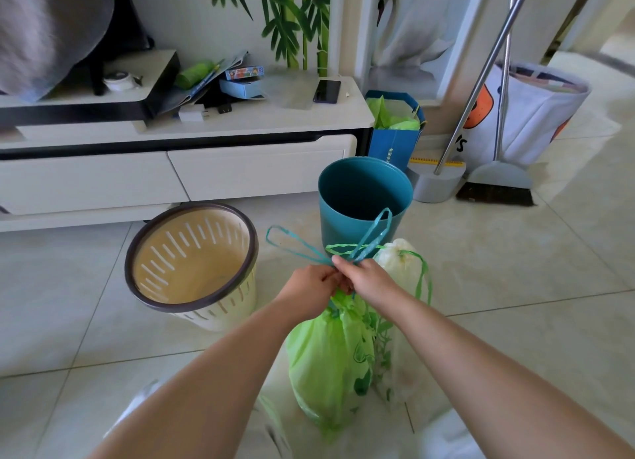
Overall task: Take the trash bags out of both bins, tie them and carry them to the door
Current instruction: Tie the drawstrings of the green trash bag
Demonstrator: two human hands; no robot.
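Observation:
A full green trash bag (330, 359) hangs below my hands, its neck gathered. My left hand (314, 286) and my right hand (366, 280) meet above it, both pinching its teal drawstring (299, 244), whose two loops stick up. A white trash bag (400, 262) with a green drawstring stands just right of my right hand, its neck closed. The cream slotted bin (192, 262) with a dark rim stands to the left with no bag in it. Behind my hands, the teal bin (364, 197) holds no bag either.
A white TV cabinet (171, 170) runs along the back left. A blue paper bag (395, 132) with green plastic, a dustpan (434, 183), a broom (496, 187) and a white laundry sack (525, 111) stand at the back right. Pale floor tiles surround the bins.

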